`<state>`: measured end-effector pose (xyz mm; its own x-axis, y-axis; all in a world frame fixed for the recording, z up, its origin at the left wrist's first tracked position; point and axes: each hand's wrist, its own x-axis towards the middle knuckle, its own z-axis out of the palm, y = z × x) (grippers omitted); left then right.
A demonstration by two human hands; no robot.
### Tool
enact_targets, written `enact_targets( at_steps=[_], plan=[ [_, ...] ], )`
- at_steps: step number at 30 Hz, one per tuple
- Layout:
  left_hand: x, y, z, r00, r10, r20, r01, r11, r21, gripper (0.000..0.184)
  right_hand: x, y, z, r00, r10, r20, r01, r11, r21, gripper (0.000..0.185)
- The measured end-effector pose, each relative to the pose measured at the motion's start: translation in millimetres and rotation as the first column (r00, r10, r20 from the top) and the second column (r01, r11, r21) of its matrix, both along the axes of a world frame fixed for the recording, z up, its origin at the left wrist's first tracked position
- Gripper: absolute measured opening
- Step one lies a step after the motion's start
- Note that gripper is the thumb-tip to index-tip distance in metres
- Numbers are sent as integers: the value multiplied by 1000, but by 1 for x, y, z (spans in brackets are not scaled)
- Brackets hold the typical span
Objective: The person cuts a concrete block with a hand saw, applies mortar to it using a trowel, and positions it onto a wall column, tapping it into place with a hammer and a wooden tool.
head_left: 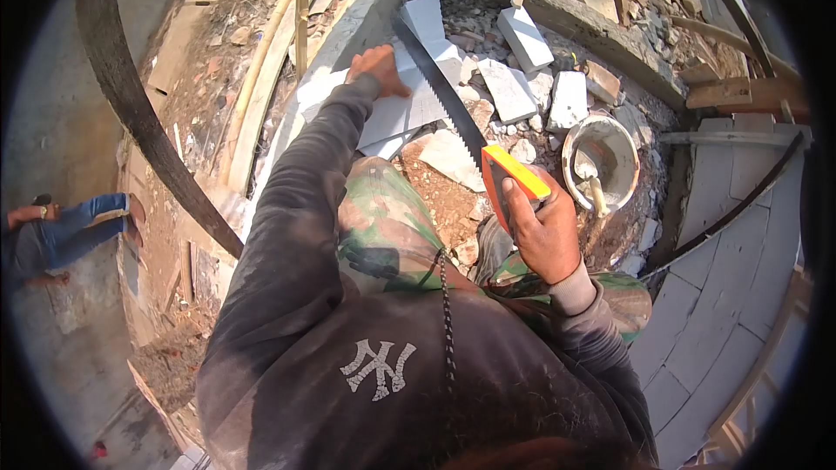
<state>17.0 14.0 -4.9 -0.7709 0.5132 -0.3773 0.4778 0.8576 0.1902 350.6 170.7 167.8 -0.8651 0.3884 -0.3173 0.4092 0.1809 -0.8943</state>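
Note:
In my right hand [542, 231] is the orange and yellow handle of a hand saw [446, 94]. Its long dark toothed blade slants up and left, lying over or against a white block [416, 104]. My left hand [377, 71] rests on the white blocks left of the blade, fingers spread and pressing down. Another white piece [423, 19] shows near the blade's tip. Whether the teeth have cut into the block cannot be made out.
Loose white blocks [508, 90] and rubble lie ahead. A bucket [636, 165] with a trowel [596, 190] stands right. Curved strips arch at both sides. A block wall [723, 270] is at right. Another person [74, 226] is far left.

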Motion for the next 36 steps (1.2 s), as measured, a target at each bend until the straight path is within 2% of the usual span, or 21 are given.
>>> enact_targets(
  at_steps=[3,6,7,9,11,14,18,21,24,25,27,28,30,31,33,36],
  plan=[
    [-6,-1,1,1000,23,4,-23,1000,-2,80,8,-1,10,999,-9,43,11,999,-41,28],
    [-7,1,1,999,31,8,-31,1000,2,78,41,-10,34,1000,3,-29,1,993,118,25],
    [-5,1,1,1000,27,0,-27,1000,10,77,38,-10,35,1000,-1,-26,4,993,120,25],
    [-5,-2,1,1000,13,2,-13,1000,4,79,23,-6,35,999,42,20,-43,999,29,25],
    [-1,2,1,1000,1,-2,-1,1000,17,80,-5,-2,7,996,78,-45,-74,993,91,25],
    [6,-3,4,997,24,-74,-19,997,77,80,-14,-2,8,997,78,0,-78,997,16,25],
    [-3,-1,1,1000,18,-4,-18,1000,24,78,39,-4,36,996,-35,80,40,997,-64,23],
    [-8,-2,-3,1000,-16,7,15,1000,18,79,29,-1,38,985,-89,149,114,979,-166,21],
    [1,-3,-7,999,-33,-32,35,997,67,80,-13,12,14,996,-27,90,33,998,-61,22],
    [4,-5,-7,996,-33,-78,40,995,96,80,-28,17,18,989,13,148,6,992,-123,24],
    [-2,-5,-6,999,-30,-40,32,998,55,81,-33,12,17,977,55,204,-14,981,-195,25],
    [-4,-1,-6,1000,-27,-3,27,999,25,82,-29,8,10,991,59,117,-40,987,-153,28],
    [-2,0,-4,999,-26,-25,28,998,47,81,-19,-4,21,998,33,47,-21,971,-238,43],
    [-2,-2,-4,999,-25,-43,27,998,60,80,-11,-4,20,998,34,48,-22,971,-238,43],
    [-2,-1,0,1000,-20,-12,21,999,45,81,6,0,15,991,-26,-134,3,987,-163,52],
    [2,1,1,1000,-14,-2,14,999,42,81,35,-14,17,999,-4,-48,-1,993,-114,47]
  ],
)
